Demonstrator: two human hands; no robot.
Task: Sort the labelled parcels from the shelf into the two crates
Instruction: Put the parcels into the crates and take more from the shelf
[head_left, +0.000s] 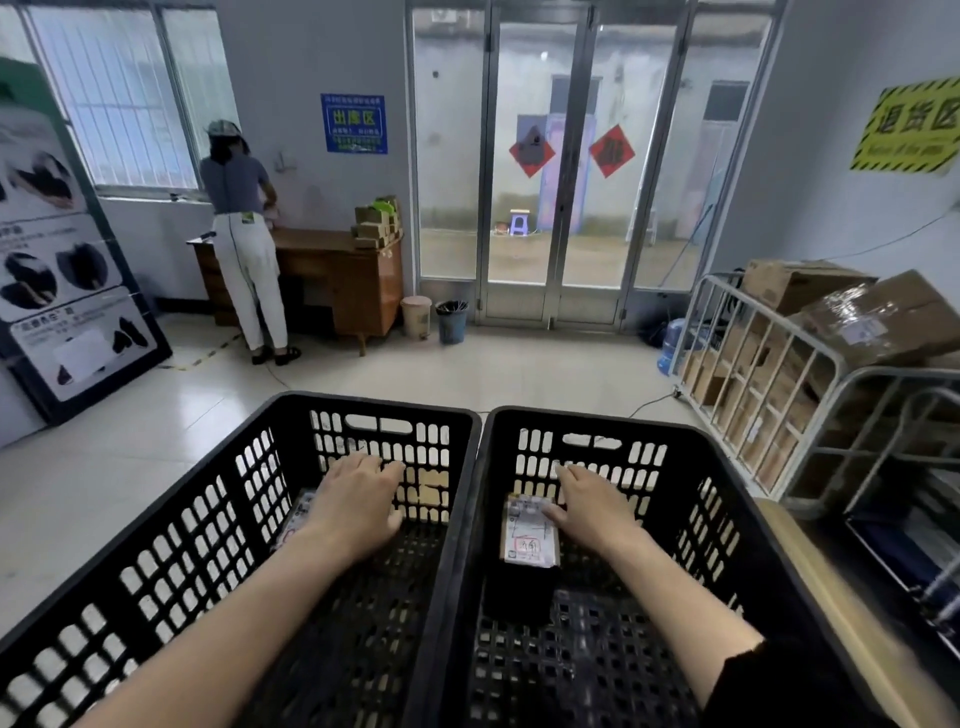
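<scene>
Head view: two black crates stand side by side on the floor. The left hand (358, 501) reaches into the left crate (171, 545), fingers spread flat over a labelled parcel (297, 517) at its 11 o'clock; grasp cannot be determined. The right hand (592, 506) is in the right crate (727, 525), fingers released, thumb touching a second parcel (530, 532) at its 9 o'clock.

Across the tiled floor (519, 364), a person (244, 244) stands at a wooden desk (343, 275) stacked with small boxes (378, 223), two bins (434, 318) beside glass doors (550, 171), metal carts of cartons (810, 338) at right.
</scene>
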